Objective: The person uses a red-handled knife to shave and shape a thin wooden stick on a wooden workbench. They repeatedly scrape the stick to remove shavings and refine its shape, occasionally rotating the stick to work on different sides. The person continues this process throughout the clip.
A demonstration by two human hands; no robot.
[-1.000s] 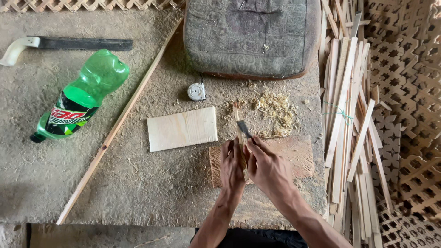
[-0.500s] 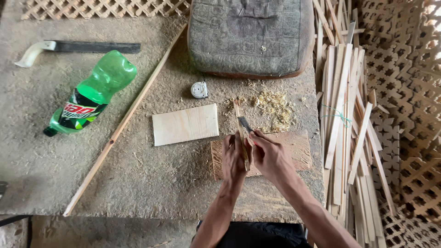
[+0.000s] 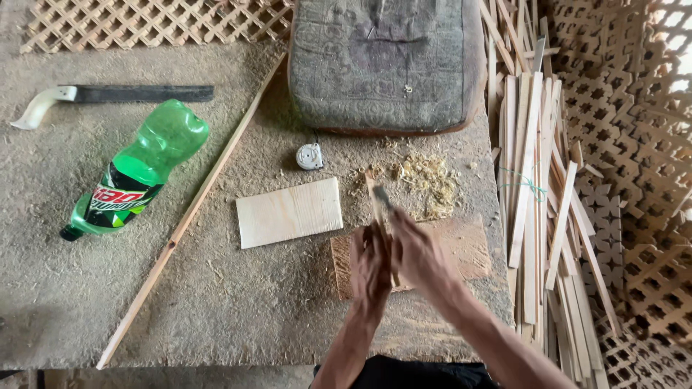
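I see my left hand (image 3: 371,263) clenched around a thin pale bamboo sliver (image 3: 376,205) pointing to 12 o'clock over the brown wooden block (image 3: 461,248); my right hand (image 3: 418,252) grips a small dark-bladed knife (image 3: 382,196). A slip could nick the left fingers.

Head view, looking down. Two bare forearms enter from the bottom edge of the frame, lean and sinewy, no sleeves visible along their whole length. Left hand (image 3: 371,263) bare: no glove, ring, watch or band to be seen. Right hand (image 3: 418,252) likewise bare, knuckles and tendons showing plainly; wrist uncovered, no strap or bracelet. Fingers partly blurred, so nails and fine detail cannot be told. Between the forearms, at the bottom edge, a patch of dark, near-black cloth, plain, no pattern or marking; which garment it belongs to cannot be told.
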